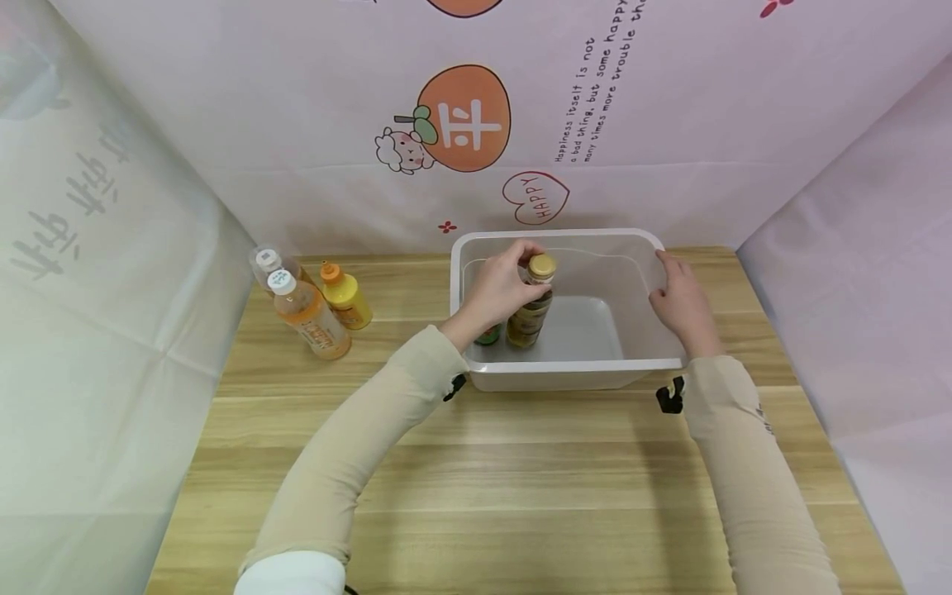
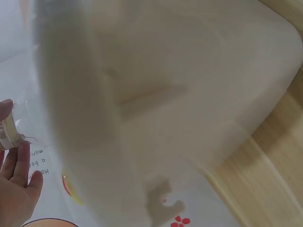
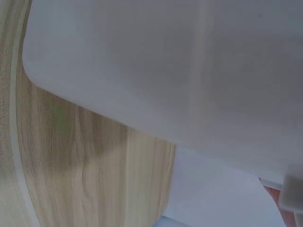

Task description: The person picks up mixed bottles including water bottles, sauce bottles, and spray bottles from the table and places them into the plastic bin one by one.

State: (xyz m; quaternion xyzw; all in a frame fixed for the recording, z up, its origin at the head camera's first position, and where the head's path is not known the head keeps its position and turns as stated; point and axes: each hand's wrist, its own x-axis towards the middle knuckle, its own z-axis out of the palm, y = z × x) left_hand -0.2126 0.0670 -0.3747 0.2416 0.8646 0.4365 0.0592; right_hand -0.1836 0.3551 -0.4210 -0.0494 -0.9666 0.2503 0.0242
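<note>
My left hand (image 1: 500,285) reaches over the left side of a whitish plastic bin (image 1: 565,366). Thumb and fingers grip the neck of a glass bottle (image 1: 530,318) with a gold cap (image 1: 542,264). The bottle stands nearly upright inside the bin, slightly tilted. In the left wrist view, that hand (image 2: 16,189) shows at the left edge, curled around the capped top. Beside the bottle sits a green item (image 1: 488,335), mostly hidden by my left wrist. My right hand (image 1: 683,302) holds the bin's right rim, thumb on the inner side.
Left of the bin stand two bottles with white caps, one a clear orange-tinted bottle (image 1: 316,324) in front of another bottle (image 1: 266,263). A yellow squeeze bottle (image 1: 347,302) with an orange cap is beside them. Printed cloth (image 1: 335,198) hangs behind the wooden table (image 1: 521,487).
</note>
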